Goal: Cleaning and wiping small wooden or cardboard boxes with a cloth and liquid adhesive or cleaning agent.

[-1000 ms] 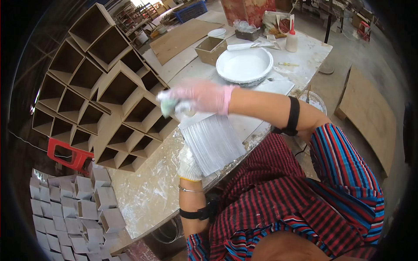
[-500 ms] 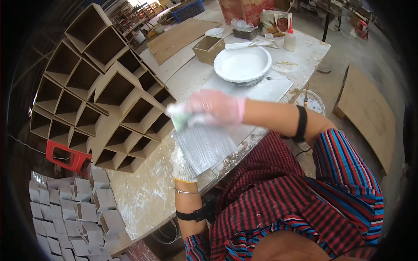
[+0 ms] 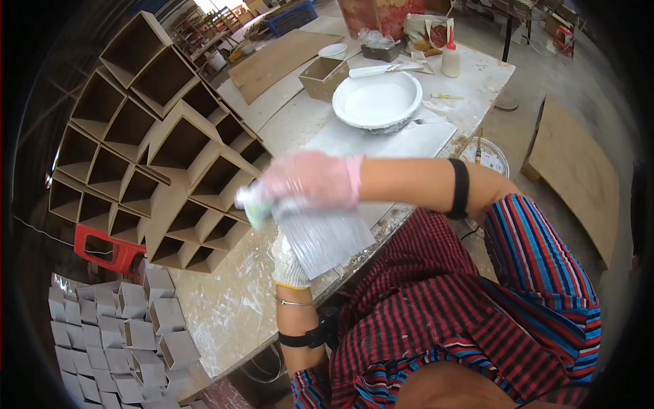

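My right hand (image 3: 303,178), in a thin pinkish glove, is closed around a pale green and white pad (image 3: 257,210). Motion blurs the pad, so its exact kind does not show. Just below it lies a flat-faced piece (image 3: 327,238) with streaky grey-white wet coating. Against the left edge of this piece rests my left hand (image 3: 289,264) in a white knit glove; its fingers are hidden behind the piece and the right hand. Beyond the right forearm stands a wide white basin (image 3: 378,99) of white liquid, with a white-coated flat stick (image 3: 381,69) across its far rim.
A tall stack of brown open boxes (image 3: 178,146) stands on the left of the worktable (image 3: 225,327). Several grey boxes (image 3: 122,341) are piled at lower left beside a red stool (image 3: 109,249). A small box (image 3: 323,76) and a red-capped bottle (image 3: 450,58) sit farther back.
My right hand has swept left with the pad, past the left edge of the coated piece. The left hand stays beside the piece, which shows a slightly different tilt.
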{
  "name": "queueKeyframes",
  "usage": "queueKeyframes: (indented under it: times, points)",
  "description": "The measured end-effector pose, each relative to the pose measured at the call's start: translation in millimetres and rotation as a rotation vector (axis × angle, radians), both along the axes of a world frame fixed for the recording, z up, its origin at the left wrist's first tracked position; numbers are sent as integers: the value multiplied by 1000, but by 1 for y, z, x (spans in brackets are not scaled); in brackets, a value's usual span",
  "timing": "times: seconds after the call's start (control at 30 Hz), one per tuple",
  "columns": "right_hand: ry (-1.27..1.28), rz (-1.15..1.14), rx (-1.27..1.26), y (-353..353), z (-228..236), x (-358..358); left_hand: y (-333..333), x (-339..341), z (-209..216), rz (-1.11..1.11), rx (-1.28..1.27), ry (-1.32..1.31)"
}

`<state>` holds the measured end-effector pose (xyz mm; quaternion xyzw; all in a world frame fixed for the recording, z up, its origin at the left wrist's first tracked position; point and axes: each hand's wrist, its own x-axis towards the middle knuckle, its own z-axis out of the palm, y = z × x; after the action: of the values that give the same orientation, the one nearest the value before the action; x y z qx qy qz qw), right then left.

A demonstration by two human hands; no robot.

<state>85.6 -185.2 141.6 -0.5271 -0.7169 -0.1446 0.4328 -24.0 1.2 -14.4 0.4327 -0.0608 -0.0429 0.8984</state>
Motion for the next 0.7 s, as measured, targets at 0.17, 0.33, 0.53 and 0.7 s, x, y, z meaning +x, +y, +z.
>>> queueKeyframes:
  times: [0.17, 0.33, 0.53, 0.7]
  points:
    - [346, -531, 172, -24, 6, 33, -29, -22, 65, 357, 351, 14]
    - [1158, -381, 372, -57, -6, -9, -30, -10, 69, 224, -248, -230]
    - [1224, -210, 407, -63, -39, -23, -15, 1, 14, 804, 1968, -339]
    - [1206, -265, 372, -67, -51, -21, -38, 0, 37, 636, 368, -116]
